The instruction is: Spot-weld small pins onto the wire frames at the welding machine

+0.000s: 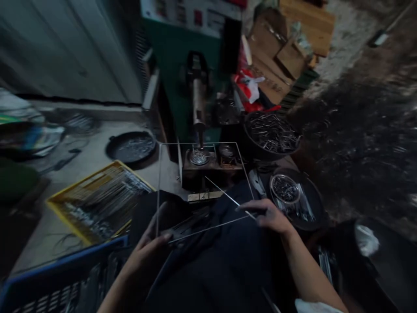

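A thin rectangular wire frame (158, 182) spans the space between my hands, its far side close to the machine's small work plate. My left hand (154, 237) is closed on the near left corner of the frame. My right hand (269, 215) pinches a straight thin rod (224, 192), which points up and left across the inside of the frame. The near right corner of the frame is at my right hand, and whether those fingers also grip it is hidden. Just beyond the far side sits a round dish of small metal pieces (198, 157) under the machine's vertical tip.
A green machine (169, 65) stands ahead. At left are a yellow crate (67, 191) of metal rods, a black pan (130, 148) and a blue crate (65, 261). Tubs of metal pieces (272, 132) and a tray (317, 200) with a bowl (284, 188) stand at right.
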The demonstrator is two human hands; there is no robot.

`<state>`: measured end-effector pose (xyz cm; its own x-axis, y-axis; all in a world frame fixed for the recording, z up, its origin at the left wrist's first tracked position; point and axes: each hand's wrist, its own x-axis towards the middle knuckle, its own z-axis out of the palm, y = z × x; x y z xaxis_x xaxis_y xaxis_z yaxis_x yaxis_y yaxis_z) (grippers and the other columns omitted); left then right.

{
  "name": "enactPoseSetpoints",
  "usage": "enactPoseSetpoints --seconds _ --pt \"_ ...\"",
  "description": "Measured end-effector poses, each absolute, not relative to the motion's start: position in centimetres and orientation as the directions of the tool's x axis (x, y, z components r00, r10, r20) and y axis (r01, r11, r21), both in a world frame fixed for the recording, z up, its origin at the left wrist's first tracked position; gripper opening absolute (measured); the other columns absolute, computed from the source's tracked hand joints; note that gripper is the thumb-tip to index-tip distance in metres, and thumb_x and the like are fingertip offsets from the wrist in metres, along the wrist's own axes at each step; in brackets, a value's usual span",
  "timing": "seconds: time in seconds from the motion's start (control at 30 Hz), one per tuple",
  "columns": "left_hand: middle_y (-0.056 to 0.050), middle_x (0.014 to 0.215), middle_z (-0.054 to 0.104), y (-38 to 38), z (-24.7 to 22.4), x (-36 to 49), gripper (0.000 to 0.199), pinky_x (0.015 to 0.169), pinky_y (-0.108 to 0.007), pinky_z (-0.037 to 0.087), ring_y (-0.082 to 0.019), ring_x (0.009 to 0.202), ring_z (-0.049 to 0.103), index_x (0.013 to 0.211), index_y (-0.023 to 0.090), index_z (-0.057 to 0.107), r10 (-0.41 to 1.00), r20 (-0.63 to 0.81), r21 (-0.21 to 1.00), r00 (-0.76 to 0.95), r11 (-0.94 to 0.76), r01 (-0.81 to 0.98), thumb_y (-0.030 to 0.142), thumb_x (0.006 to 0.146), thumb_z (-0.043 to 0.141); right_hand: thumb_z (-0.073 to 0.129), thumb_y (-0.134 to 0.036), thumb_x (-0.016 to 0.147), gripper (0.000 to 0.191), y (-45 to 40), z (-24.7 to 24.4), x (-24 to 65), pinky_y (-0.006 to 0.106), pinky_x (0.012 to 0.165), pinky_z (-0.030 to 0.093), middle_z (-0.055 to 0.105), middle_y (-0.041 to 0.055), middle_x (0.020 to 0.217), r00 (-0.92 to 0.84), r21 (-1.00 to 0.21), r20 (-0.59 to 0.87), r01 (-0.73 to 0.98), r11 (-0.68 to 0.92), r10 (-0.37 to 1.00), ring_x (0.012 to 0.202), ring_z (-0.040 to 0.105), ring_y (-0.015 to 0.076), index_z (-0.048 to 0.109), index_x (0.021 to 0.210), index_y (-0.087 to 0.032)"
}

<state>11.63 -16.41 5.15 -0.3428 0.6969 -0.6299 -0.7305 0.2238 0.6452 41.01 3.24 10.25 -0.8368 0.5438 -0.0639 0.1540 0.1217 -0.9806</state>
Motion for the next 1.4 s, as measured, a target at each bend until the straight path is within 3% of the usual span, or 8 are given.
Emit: enactPoseSetpoints --seconds 0.07,0.17,0.27,0.4,0.57,0.8,1.2,1.4 --pt "-0.004 0.076 0.071 -17.3 5.3 10.9 0.104 0.056 -0.033 0.056 -0.025 0.061 0.068 0.154 0.027 0.031 0.774 -0.546 0.694 -0.321 0.204 -0.690 0.021 0.065 0.085 0.074 -0.059 0.078 0.066 2.6 9.5 37.1 0.045 0.107 0.045 0.066 0.0109 0.129 -0.898 -0.906 -0.075 0.243 0.346 0.433 0.123 0.059 0.0322 0.064 0.133 -0.024" --pt "-0.007 0.073 0.071 -17.3 5.0 10.3 0.096 0.060 -0.034 0.056 -0.026 0.064 0.069 0.156 0.025 0.024 0.851 -0.455 0.722 -0.262 0.181 -0.668 0.025 0.076 0.077 0.077 -0.040 0.082 0.071 1.5 7.4 33.5 0.046 0.113 0.040 0.055 0.0099 0.143 -0.932 -0.718 -0.069 0.294 0.631 0.356 0.138 0.045 0.0302 0.050 0.145 -0.023" --pt "-0.009 0.075 0.071 -17.3 4.4 9.8 0.095 0.060 -0.033 0.055 -0.026 0.066 0.069 0.157 0.026 0.019 0.867 -0.435 0.727 -0.242 0.179 -0.663 0.026 0.080 0.074 0.065 -0.024 0.089 0.066 0.5 5.4 32.3 0.044 0.114 0.041 0.049 0.0102 0.149 -0.943 -0.578 -0.054 0.297 0.760 0.328 0.142 0.040 0.0266 0.042 0.150 -0.020" --pt "-0.008 0.078 0.071 -17.3 3.7 9.1 0.095 0.062 -0.032 0.055 -0.024 0.067 0.068 0.157 0.028 0.018 0.862 -0.454 0.703 -0.224 0.192 -0.685 0.027 0.080 0.074 0.061 -0.017 0.089 0.068 0.1 4.6 32.3 0.041 0.114 0.043 0.045 0.0109 0.151 -0.942 -0.541 -0.004 0.284 0.792 0.335 0.140 0.043 0.0244 0.036 0.153 -0.021" --pt "-0.007 0.076 0.070 -16.9 2.9 8.4 0.093 0.063 -0.031 0.055 -0.023 0.066 0.067 0.157 0.027 0.019 0.875 -0.445 0.688 -0.188 0.200 -0.698 0.027 0.082 0.073 0.059 -0.020 0.094 0.067 0.4 4.9 32.2 0.040 0.113 0.044 0.044 0.0108 0.152 -0.950 -0.557 0.028 0.244 0.794 0.311 0.139 0.044 0.0234 0.032 0.155 -0.023" --pt "-0.006 0.071 0.070 -16.2 1.9 7.6 0.097 0.060 -0.026 0.051 -0.021 0.064 0.067 0.158 0.028 0.005 0.920 -0.355 0.734 -0.164 0.166 -0.658 0.026 0.085 0.069 0.057 -0.016 0.094 0.067 0.8 5.3 32.1 0.039 0.114 0.044 0.043 0.0100 0.153 -0.950 -0.574 0.030 0.239 0.783 0.312 0.139 0.044 0.0221 0.030 0.155 -0.023" --pt "-0.010 0.074 0.072 -15.0 1.5 7.3 0.094 0.066 -0.031 0.051 -0.024 0.068 0.067 0.158 0.021 0.008 0.935 -0.301 0.775 -0.187 0.125 -0.620 0.029 0.086 0.067 0.056 -0.017 0.095 0.065 2.2 5.8 31.6 0.038 0.114 0.043 0.044 0.0104 0.152 -0.951 -0.580 0.037 0.231 0.781 0.308 0.139 0.044 0.0213 0.031 0.155 -0.023" --pt "-0.009 0.075 0.072 -15.2 1.9 7.3 0.098 0.063 -0.031 0.051 -0.025 0.069 0.068 0.158 0.026 0.003 0.913 -0.372 0.742 -0.170 0.182 -0.645 0.029 0.086 0.068 0.055 -0.017 0.096 0.065 2.1 5.8 31.8 0.038 0.114 0.043 0.042 0.0101 0.154 -0.951 -0.580 0.042 0.225 0.783 0.305 0.140 0.043 0.0215 0.030 0.155 -0.023"
